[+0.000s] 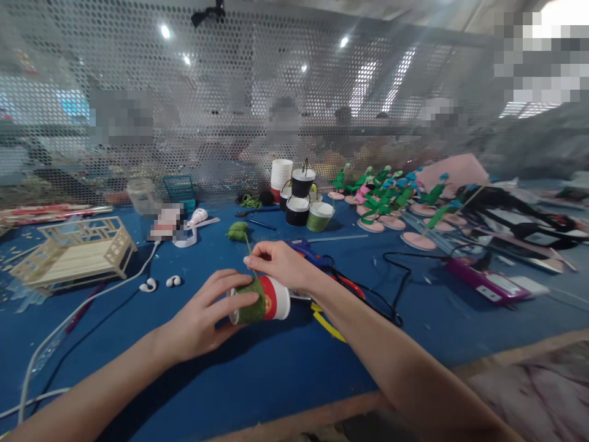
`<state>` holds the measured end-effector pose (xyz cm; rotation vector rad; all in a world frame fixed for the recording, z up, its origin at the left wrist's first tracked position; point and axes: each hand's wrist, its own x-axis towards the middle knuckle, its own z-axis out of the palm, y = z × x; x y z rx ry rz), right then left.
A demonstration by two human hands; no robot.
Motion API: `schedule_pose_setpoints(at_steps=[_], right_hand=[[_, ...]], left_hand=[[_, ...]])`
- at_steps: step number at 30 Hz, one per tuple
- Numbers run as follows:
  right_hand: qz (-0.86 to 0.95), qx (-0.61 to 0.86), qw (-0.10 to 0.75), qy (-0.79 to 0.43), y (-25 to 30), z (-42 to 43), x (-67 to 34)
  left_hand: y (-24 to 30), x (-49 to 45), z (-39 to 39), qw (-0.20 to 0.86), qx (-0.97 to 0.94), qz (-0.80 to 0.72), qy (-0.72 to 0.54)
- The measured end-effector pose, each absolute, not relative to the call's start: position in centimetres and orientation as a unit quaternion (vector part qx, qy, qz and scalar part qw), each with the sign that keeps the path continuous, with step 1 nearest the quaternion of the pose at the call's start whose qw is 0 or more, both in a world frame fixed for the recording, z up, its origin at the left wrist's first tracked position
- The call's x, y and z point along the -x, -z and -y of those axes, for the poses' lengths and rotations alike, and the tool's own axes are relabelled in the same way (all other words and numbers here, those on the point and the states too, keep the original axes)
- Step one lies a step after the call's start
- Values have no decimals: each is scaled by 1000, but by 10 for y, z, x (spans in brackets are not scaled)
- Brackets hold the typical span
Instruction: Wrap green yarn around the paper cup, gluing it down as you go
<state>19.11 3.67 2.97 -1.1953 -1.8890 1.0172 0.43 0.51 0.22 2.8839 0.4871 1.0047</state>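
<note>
A paper cup [275, 301], red and white, lies on its side just above the blue table, partly wrapped in green yarn. My left hand [205, 316] is closed around its wrapped end. My right hand [278, 264] pinches the green yarn strand [249, 247] right above the cup. That strand runs back to a small green yarn ball [237, 231] on the table behind.
A blue glue gun [308, 253] with black cables lies behind my right hand. Wrapped and plain cups [299, 199] stand further back, green and pink craft pieces [386, 199] at right, a small wooden bench model [76, 248] at left, a purple device [483, 279] right. A perforated screen closes the rear.
</note>
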Motion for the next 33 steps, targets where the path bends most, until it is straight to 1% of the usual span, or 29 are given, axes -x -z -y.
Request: schedule_pose_setpoints(at_steps=[5,8,11,13,18,20,22,28,33], right_hand=[[739,448,307,-399,-24,-37,-193],[755,439,307,-378,-23,-38,-194],[758,461,308,-344,-24,-39,-193],[755,482,315,-314,-24,-39,-192],[762,491,346,-241,-21,-34,-184],[766,484,350,-238,-20,-33,-182],[765,472,350,-265,-21,-31,-183],[733,433,350,-391,-23,-34,-191],[723,426,351,-416,-23,-38,-194]], left_hand=[[1,-2,-7,-11,-937,-159,-312],[3,0,-9,-25,-940,-159,-300],[4,0,-11,-2,-932,-181,-314],[4,-1,-11,59,-916,-226,-327],[7,-6,-9,318,-822,-320,-348],[9,-8,-9,362,-793,-331,-362],[10,-8,-9,349,-794,-325,-377],[6,-5,-10,250,-854,-273,-366],[5,-4,-10,222,-868,-263,-357]])
